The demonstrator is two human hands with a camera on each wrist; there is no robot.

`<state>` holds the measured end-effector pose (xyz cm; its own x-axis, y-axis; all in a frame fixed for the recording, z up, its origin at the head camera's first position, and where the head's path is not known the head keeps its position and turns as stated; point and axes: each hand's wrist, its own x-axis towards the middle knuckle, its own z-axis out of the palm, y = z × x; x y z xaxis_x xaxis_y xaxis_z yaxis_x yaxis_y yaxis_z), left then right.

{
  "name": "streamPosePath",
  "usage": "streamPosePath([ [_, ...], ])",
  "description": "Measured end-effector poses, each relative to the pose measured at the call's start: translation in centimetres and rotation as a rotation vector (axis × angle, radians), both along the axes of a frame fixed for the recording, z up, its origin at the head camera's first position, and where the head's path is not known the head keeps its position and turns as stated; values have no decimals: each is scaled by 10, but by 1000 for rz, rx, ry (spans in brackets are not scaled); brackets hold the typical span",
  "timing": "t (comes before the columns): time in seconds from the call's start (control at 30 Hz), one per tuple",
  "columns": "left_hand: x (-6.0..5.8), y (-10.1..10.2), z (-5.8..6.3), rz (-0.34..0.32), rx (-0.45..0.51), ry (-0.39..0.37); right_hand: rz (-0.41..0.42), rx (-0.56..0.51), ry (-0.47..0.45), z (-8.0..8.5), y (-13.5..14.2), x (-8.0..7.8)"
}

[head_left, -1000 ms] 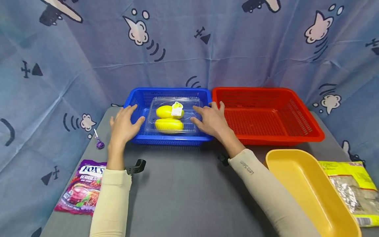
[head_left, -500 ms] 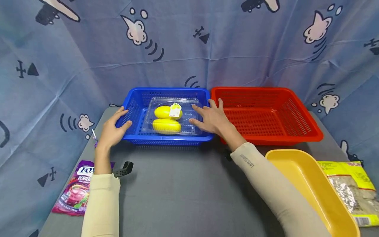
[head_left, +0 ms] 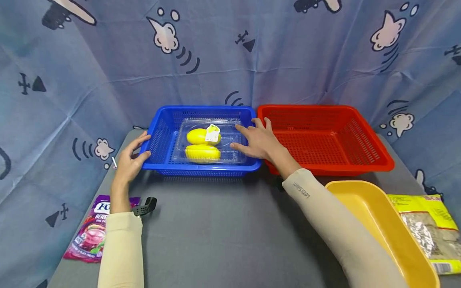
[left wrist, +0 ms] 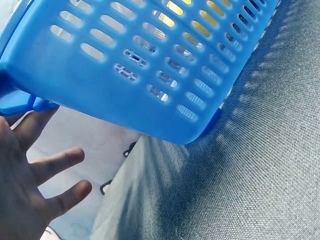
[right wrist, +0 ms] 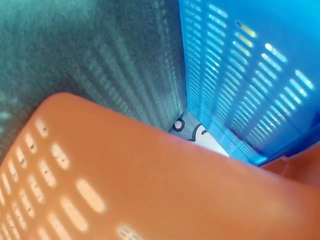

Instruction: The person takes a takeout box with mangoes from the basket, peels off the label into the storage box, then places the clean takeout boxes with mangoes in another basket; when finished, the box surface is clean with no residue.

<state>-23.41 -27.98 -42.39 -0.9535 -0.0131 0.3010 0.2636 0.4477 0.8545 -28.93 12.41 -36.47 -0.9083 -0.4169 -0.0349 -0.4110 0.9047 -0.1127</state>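
Note:
A blue plastic basket (head_left: 205, 168) holds a clear plastic clamshell box (head_left: 230, 154) with two yellow oval fruits (head_left: 203, 152) in it. A white tag (head_left: 212, 135) lies over the upper fruit. My left hand (head_left: 127, 162) is at the basket's left side, thumb and fingertips right at the rim; in the left wrist view its fingers (left wrist: 60, 162) are spread beneath the rim. Above the basket's right rim, my right hand (head_left: 261, 142) stretches with fingers apart, the thumb over the clamshell's side and other fingertips over the red basket's (head_left: 324, 168) left edge.
A yellow tray (head_left: 374, 224) sits at the right front, beside a yellow-and-clear packet (head_left: 425, 228). On the left lie a purple candy bag (head_left: 90, 236), partly behind the forearm, and a lollipop whose white stick (head_left: 114, 162) shows. A patterned blue curtain (head_left: 212, 52) hangs behind.
My left hand has moved left, from above the blue basket's inside out to its left rim. The right hand has hardly moved, staying over the right rim.

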Motion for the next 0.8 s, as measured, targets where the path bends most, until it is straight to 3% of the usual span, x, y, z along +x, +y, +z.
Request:
streamPosePath([
  [0.1,0,-1,0,-3,2,3,19,-1,7,0,0,-4],
  [0.37,2,-2,3,-13,-31,-11,23,-160,-81,-3,4,-9],
  [0.53,3,-1,3,-9,-38,-22,48,-133,-92,-3,2,-12],
  [0.8,3,-1,4,-23,7,-10,37,-92,-184,3,-5,-15],
])
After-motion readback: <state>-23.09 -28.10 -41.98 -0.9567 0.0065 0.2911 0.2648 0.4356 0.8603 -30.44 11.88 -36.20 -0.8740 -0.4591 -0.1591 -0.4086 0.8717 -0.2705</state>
